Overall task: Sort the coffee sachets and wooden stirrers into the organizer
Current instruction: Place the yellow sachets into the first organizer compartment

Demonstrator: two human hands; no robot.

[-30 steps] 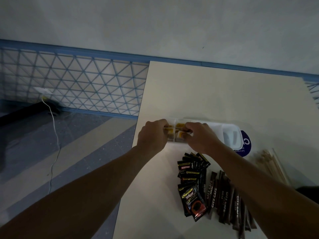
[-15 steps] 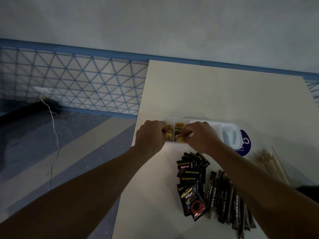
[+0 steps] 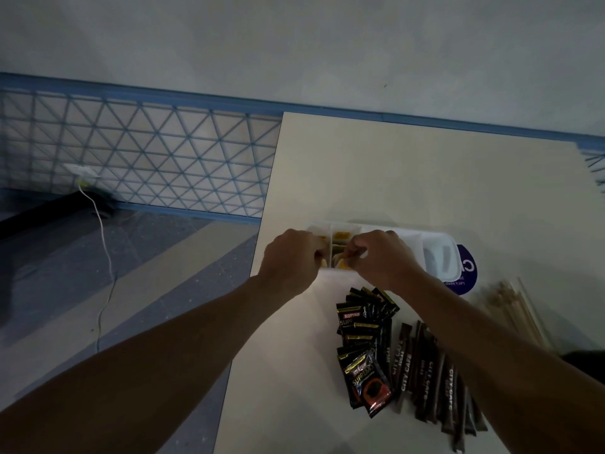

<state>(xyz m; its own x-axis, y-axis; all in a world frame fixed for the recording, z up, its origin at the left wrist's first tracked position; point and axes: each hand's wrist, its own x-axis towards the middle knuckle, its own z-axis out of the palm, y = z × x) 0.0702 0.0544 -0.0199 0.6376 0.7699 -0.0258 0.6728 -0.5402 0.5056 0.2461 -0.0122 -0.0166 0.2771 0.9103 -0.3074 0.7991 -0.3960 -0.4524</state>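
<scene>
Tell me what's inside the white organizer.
Yellow sachets show in the left compartments of the organizer. The left hand and right hand cover much of those compartments, so their full contents are hidden. The right-end compartment shows only a dim shape, too dark to identify.

Both hands meet over the left end of a white plastic compartment organizer (image 3: 425,239) on a pale cream table (image 3: 393,175). The left hand (image 3: 291,260) and the right hand (image 3: 383,257) have curled fingers among small yellow sachets (image 3: 340,236) there (whether they pinch one is not clear). Nearer to the person lie black coffee sachets (image 3: 363,326), dark brown stick sachets (image 3: 425,371) and, at the right, thin wooden stirrers (image 3: 514,309).
</scene>
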